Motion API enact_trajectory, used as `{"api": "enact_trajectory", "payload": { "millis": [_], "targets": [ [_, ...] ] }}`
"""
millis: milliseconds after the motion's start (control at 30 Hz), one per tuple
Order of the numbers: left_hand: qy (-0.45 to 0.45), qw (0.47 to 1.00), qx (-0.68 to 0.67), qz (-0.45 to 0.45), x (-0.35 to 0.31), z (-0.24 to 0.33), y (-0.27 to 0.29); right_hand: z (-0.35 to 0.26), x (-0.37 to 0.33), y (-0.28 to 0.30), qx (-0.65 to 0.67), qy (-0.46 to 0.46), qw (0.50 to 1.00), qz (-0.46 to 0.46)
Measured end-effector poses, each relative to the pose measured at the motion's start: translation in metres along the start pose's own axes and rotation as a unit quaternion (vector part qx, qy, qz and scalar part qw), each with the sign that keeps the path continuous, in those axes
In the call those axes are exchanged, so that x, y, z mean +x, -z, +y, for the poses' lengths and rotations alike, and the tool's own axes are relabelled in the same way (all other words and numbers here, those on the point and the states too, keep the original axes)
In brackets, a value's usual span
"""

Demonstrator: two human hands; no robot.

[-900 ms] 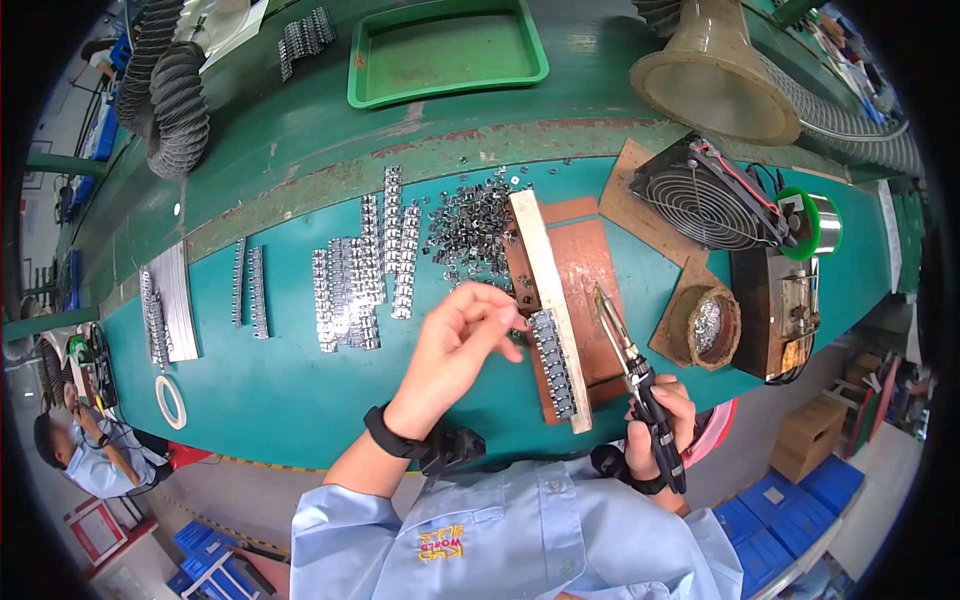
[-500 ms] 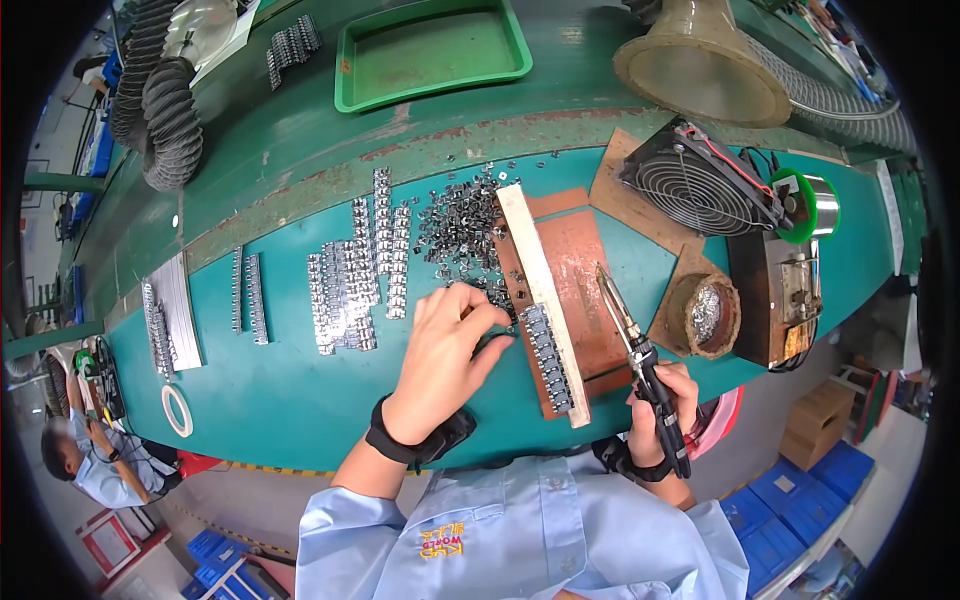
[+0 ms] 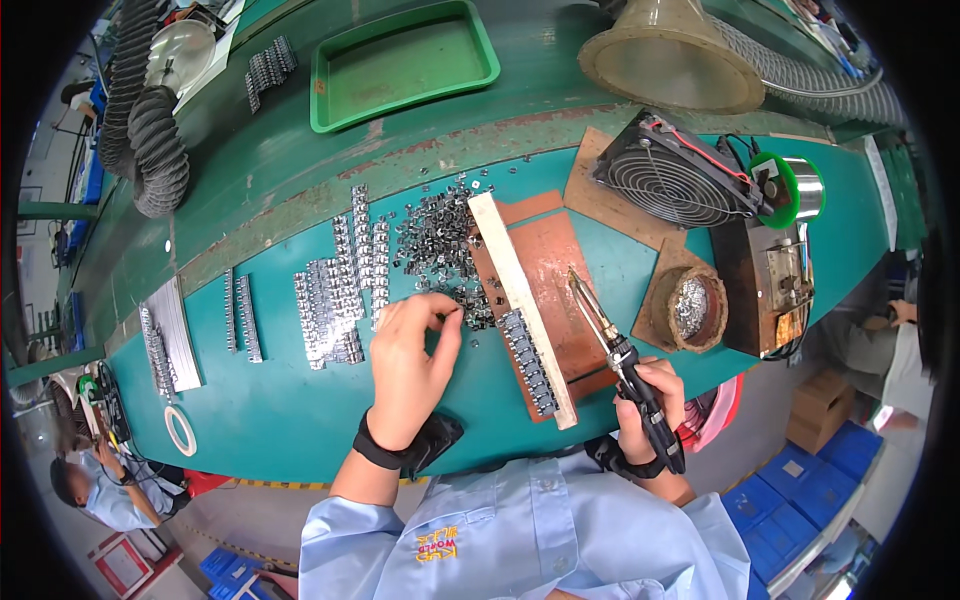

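Observation:
My left hand [image 3: 408, 365] is beside a loose pile of small metal pieces [image 3: 440, 232], its thumb and forefinger brought together in a pinch. Whatever lies between those fingertips is too small to make out. In my right hand [image 3: 648, 405] is a soldering iron [image 3: 635, 388], its tip slanting up and left over a reddish-brown board [image 3: 545, 255]. A pale wooden strip [image 3: 522, 305] runs along that board. Against the strip's left side sits a row of dark connector-like parts [image 3: 528, 362] with metal pins.
Several rows of metal-pinned parts [image 3: 330, 305] lie left of the pile. On the right are a fan [image 3: 670, 175], a green solder-wire spool [image 3: 790, 190], a round pot [image 3: 693, 308] and a metal box [image 3: 765, 290]. Behind stand a green tray [image 3: 405, 65] and an extraction hood [image 3: 670, 65].
My left hand has drawn left, away from the wooden strip. The soldering iron stays in my right hand, in about the same place over the board. The whole view has shifted slightly.

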State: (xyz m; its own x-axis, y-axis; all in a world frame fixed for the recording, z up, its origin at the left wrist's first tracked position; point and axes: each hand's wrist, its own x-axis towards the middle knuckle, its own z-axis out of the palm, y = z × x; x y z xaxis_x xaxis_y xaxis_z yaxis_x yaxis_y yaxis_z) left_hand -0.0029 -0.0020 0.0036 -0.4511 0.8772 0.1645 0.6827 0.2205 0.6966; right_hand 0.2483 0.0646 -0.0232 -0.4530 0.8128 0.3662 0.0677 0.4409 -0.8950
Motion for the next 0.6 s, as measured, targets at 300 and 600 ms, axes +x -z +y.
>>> {"api": "enact_trajectory", "payload": {
  "millis": [300,600],
  "targets": [
    [0.266,0.846,-0.431,-0.167,-0.0037,0.0069,0.0074,-0.0027,0.0011,0.0019,0.026,-0.019,0.999,0.021],
    [0.292,0.793,-0.502,-0.185,-0.0061,0.0004,0.0020,-0.0029,0.0004,0.0012,0.031,-0.033,0.999,0.030]
  ]
}}
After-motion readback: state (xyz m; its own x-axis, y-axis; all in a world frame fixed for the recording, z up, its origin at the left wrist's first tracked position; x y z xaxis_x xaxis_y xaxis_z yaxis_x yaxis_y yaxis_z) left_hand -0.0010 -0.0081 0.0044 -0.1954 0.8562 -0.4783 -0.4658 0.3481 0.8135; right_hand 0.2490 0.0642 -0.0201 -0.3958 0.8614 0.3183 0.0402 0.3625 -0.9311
